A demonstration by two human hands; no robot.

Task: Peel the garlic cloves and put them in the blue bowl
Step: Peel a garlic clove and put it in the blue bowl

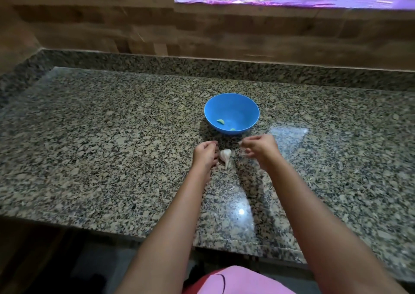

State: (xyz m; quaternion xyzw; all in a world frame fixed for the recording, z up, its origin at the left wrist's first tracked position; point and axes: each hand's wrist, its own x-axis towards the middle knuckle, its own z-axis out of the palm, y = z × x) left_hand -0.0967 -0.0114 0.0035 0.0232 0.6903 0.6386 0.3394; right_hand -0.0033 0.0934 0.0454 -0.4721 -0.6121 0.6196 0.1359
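Speckled granite is filling most of the view, a tabletop (112,136) backed by a wood-panelled wall, with a window strip glowing purple at the top right. Sitting toward the middle of it is the blue bowl (231,105), and two small pale-green peeled cloves (220,121) are lying in its near side, so part of the job is looking done already. Just in front of the bowl, between the two hands, a garlic piece (225,156) is resting on the stone with its papery white skin apparently on and its stem pointing back toward the person. The left hand (205,153) is hovering just beside it with fingers curled inward; whether they are pinching anything cannot be told. The right hand (260,147) is hanging near the bowl's front edge, blurred, its fingertips seemingly pinching a thin pale scrap, probably loose skin, though that is uncertain. By the look of things, the remaining garlic is waiting to be peeled and dropped into the bowl.
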